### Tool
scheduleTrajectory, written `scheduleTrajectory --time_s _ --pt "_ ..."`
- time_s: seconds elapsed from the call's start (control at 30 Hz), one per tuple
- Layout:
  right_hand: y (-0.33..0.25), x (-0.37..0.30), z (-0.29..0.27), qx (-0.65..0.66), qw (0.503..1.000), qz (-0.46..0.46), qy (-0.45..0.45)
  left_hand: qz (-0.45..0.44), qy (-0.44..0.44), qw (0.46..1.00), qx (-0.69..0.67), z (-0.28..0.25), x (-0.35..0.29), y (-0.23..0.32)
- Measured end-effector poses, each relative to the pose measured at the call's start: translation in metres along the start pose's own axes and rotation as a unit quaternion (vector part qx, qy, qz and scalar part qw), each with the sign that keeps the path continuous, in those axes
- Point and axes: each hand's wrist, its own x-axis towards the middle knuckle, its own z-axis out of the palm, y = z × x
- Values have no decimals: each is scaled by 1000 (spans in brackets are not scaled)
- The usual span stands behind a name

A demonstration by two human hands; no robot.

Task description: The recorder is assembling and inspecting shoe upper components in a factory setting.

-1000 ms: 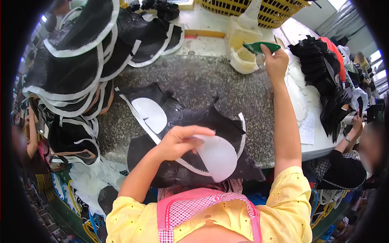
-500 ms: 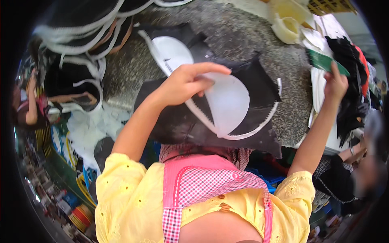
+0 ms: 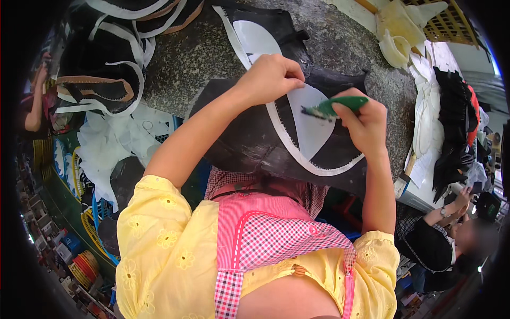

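Note:
My right hand [image 3: 367,123] grips a small brush [image 3: 348,101] with a green handle, its dark bristles over a white half-moon piece [image 3: 313,135]. That piece lies flat on a black shoe upper [image 3: 284,125] edged with a white, jagged-cut strip. My left hand [image 3: 271,80] is closed in a pinch at the upper tip of the white piece. A second white half-moon piece [image 3: 255,38] lies on the far side of the upper, beyond my left hand. Under the upper a dark sheet [image 3: 239,143] hangs over the near edge of the worktop.
The speckled worktop [image 3: 178,66] carries a pile of black, white-edged uppers [image 3: 114,64] at left. A yellowish tub [image 3: 396,45] stands far right, near stacked white pieces [image 3: 425,114] and black pieces [image 3: 451,122]. Another person [image 3: 435,234] is at right.
My right hand has brought the green-handled brush from the far right to the white piece. My left hand has gone from a pointing finger to a pinch at its tip.

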Motion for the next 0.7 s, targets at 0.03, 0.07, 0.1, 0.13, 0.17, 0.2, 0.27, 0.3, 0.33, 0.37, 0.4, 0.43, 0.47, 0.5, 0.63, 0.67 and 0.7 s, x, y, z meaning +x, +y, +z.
scheduleTrajectory --time_s 0.03,0.07,0.1,0.13,0.17,0.2,0.27,0.3,0.33,0.37,0.4,0.43,0.47,0.5,0.63,0.67,0.7 --pt "6 7 6 -5 999 -31 34 1 2 1000 -3 2 2 -3" --pt "9 13 9 -11 996 -62 67 -2 1 1000 12 5 4 -7" --pt "9 19 8 -14 996 -61 67 -5 0 1000 27 6 6 -9" --pt "9 23 8 -58 992 -104 47 -23 4 1000 11 5 5 -13" --pt "8 26 8 -101 984 -147 27 -24 3 1000 8 6 4 -17" --pt "5 21 6 -123 982 -144 -7 -4 13 1000 1 9 3 -22" --pt "-4 7 -11 -135 983 -86 -87 13 29 999 -9 9 2 -25" --pt "-5 3 -18 -145 976 -26 -162 -9 24 1000 -17 8 2 -23" --pt "-4 -2 -22 -97 984 -12 -151 -26 13 999 -26 9 2 -21" --pt "-4 -2 -19 -98 984 -8 -148 -23 9 999 -28 10 3 -21" --pt "-6 3 -11 -81 993 -18 -84 -22 15 999 -22 10 3 -22" --pt "-7 9 -4 -63 997 -29 -16 -19 20 1000 -15 10 4 -22" --pt "1 17 4 -92 991 -94 16 -21 18 1000 -13 8 5 -21" --pt "5 13 5 -92 991 -93 19 -19 15 1000 -12 10 5 -21" --pt "15 -13 -1 -162 983 -83 -28 -12 29 1000 -3 12 1 -20" --pt "19 -26 -5 -135 989 -46 -30 -17 30 999 -1 13 1 -18" --pt "20 -37 -8 -107 994 -8 -31 -16 29 999 -2 13 1 -18"
